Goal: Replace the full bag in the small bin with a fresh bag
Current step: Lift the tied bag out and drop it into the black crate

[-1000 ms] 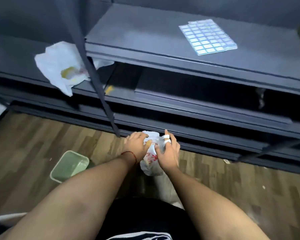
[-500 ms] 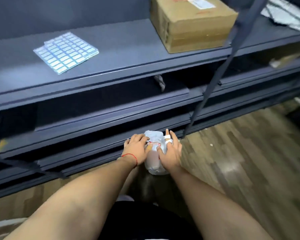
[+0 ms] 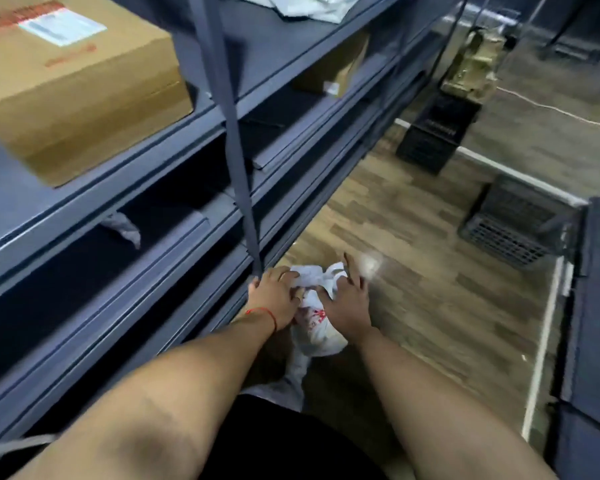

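A full white plastic bag (image 3: pixel 321 332) with red print hangs in front of me, above the wooden floor. Both hands grip its bunched top. My left hand (image 3: pixel 278 297), with a red string at the wrist, holds the left side of the bag's neck. My right hand (image 3: pixel 347 303) holds the right side, fingers spread over the crumpled plastic. The bag's lower part bulges below my hands. The small bin is out of view.
Dark grey metal shelving (image 3: pixel 125 216) runs along the left, with an upright post (image 3: pixel 236 133) close to my left hand. A cardboard box (image 3: pixel 73 81) sits on a shelf. Two black crates (image 3: pixel 513 223) (image 3: pixel 433 136) stand on the floor (image 3: pixel 413 271) to the right.
My view has swung to the right along the shelving; the green bin and the label sheet left the view. Both hands keep hold of the bag's top.
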`<state>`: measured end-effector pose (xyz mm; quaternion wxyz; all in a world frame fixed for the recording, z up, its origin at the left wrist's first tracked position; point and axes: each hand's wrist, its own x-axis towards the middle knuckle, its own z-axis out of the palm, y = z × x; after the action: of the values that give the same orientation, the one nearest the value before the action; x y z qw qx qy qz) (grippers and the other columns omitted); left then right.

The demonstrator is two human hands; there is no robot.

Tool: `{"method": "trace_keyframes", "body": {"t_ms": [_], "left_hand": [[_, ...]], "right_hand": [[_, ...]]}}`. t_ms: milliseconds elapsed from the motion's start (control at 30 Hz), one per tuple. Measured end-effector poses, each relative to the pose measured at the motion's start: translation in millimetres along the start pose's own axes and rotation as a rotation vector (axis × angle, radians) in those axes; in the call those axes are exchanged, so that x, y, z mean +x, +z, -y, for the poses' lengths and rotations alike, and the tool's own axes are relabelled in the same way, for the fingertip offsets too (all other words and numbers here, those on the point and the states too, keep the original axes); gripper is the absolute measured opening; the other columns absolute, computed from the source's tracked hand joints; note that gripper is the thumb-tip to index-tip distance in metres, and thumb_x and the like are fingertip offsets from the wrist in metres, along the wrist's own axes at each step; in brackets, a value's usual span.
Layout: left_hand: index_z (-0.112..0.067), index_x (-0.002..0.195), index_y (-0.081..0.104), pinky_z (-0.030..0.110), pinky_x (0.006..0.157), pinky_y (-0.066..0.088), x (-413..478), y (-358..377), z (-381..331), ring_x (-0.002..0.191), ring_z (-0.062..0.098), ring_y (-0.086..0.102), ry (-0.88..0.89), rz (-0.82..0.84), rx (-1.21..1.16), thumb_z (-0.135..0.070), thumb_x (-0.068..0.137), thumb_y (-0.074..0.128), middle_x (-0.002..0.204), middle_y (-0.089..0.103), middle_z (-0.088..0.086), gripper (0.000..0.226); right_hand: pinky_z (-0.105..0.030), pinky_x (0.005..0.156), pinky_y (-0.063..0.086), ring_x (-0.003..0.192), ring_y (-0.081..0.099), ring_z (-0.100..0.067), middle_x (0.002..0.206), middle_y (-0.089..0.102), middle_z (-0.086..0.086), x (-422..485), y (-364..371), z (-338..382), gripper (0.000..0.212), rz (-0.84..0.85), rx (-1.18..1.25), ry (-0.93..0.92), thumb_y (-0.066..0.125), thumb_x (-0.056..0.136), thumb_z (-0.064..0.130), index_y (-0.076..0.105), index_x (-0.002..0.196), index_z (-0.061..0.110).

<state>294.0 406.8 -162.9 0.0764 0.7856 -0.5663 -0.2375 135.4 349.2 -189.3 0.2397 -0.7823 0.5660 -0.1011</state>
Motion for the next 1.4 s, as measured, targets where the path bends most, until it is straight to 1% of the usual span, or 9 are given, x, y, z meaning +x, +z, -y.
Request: {"method": "trace_keyframes", "body": {"t_ms": [133, 267, 400, 567, 800, 933, 1100, 1267, 1400], "left_hand": [[-0.028, 0.140, 0.036, 0.045, 0.112, 0.024, 77, -8, -46, 0.138, 0.022, 0.029, 0.147, 0.069, 0.064, -0.041, 0.093, 0.044, 0.149, 0.034, -0.002, 0.049], [-0.025, 0.141, 0.037, 0.042, 0.110, 0.029, 141, -15, -102, 0.138, 0.021, 0.027, 0.298, 0.102, 0.070, -0.041, 0.096, 0.042, 0.150, 0.032, -0.002, 0.048], [-0.027, 0.137, 0.039, 0.048, 0.109, 0.033, 189, -7, -148, 0.138, 0.020, 0.027, 0.402, 0.156, 0.053, -0.046, 0.095, 0.038, 0.149, 0.032, -0.003, 0.046], [-0.031, 0.134, 0.044, 0.048, 0.112, 0.030, 235, 2, -212, 0.137, 0.021, 0.029, 0.496, 0.178, 0.084, -0.037, 0.093, 0.046, 0.148, 0.035, -0.004, 0.042], [-0.032, 0.132, 0.046, 0.049, 0.108, 0.034, 303, 39, -309, 0.134, 0.020, 0.032, 0.518, 0.200, 0.028, -0.039, 0.091, 0.049, 0.143, 0.040, -0.005, 0.042], [-0.038, 0.133, 0.044, 0.048, 0.107, 0.034, 336, 54, -377, 0.137, 0.019, 0.029, 0.476, 0.220, -0.020, -0.042, 0.091, 0.051, 0.147, 0.035, -0.008, 0.043], [-0.034, 0.133, 0.047, 0.048, 0.108, 0.036, 373, 78, -449, 0.136, 0.020, 0.034, 0.501, 0.192, -0.083, -0.039, 0.090, 0.054, 0.145, 0.040, -0.005, 0.044], [-0.032, 0.132, 0.049, 0.049, 0.107, 0.037, 409, 94, -507, 0.133, 0.023, 0.038, 0.529, 0.167, -0.103, -0.041, 0.088, 0.054, 0.142, 0.043, -0.001, 0.045], [-0.032, 0.134, 0.047, 0.048, 0.109, 0.035, 432, 106, -544, 0.135, 0.023, 0.035, 0.543, 0.193, -0.064, -0.041, 0.089, 0.054, 0.145, 0.040, 0.000, 0.046]], "right_hand": [[-0.042, 0.113, 0.027, 0.141, 0.027, -0.025, 0.162, 0.007, 0.004, 40, -37, -27, 0.062, -0.067, 0.024, 0.131, 0.053, 0.089, 0.039, 0.037, 0.144, 0.014], [-0.041, 0.108, 0.030, 0.138, 0.031, -0.028, 0.162, 0.008, 0.007, 76, -80, -64, 0.059, -0.143, 0.018, 0.311, 0.057, 0.087, 0.042, 0.046, 0.137, 0.012], [-0.046, 0.106, 0.034, 0.128, 0.037, -0.032, 0.160, 0.009, 0.011, 103, -121, -95, 0.072, -0.230, 0.074, 0.423, 0.059, 0.087, 0.044, 0.028, 0.150, 0.027], [-0.050, 0.108, 0.033, 0.129, 0.034, -0.032, 0.160, 0.006, 0.012, 130, -169, -143, 0.077, -0.286, 0.160, 0.509, 0.060, 0.088, 0.043, 0.019, 0.152, 0.030], [-0.053, 0.109, 0.031, 0.135, 0.028, -0.031, 0.159, 0.000, 0.018, 175, -215, -232, 0.068, -0.240, 0.169, 0.598, 0.058, 0.088, 0.049, 0.037, 0.146, 0.020], [-0.054, 0.115, 0.023, 0.142, 0.020, -0.032, 0.160, -0.003, 0.016, 203, -243, -285, 0.067, -0.213, 0.173, 0.599, 0.057, 0.090, 0.045, 0.031, 0.148, 0.024], [-0.046, 0.112, 0.030, 0.136, 0.029, -0.022, 0.158, -0.001, 0.022, 221, -277, -350, 0.060, -0.235, 0.220, 0.601, 0.058, 0.089, 0.043, 0.039, 0.143, 0.024], [-0.045, 0.110, 0.032, 0.135, 0.029, -0.023, 0.158, -0.002, 0.021, 243, -311, -412, 0.065, -0.221, 0.210, 0.586, 0.058, 0.087, 0.045, 0.036, 0.145, 0.028], [-0.045, 0.107, 0.035, 0.134, 0.031, -0.023, 0.158, -0.001, 0.020, 268, -344, -450, 0.054, -0.261, 0.196, 0.604, 0.060, 0.086, 0.046, 0.051, 0.134, 0.021]]}}
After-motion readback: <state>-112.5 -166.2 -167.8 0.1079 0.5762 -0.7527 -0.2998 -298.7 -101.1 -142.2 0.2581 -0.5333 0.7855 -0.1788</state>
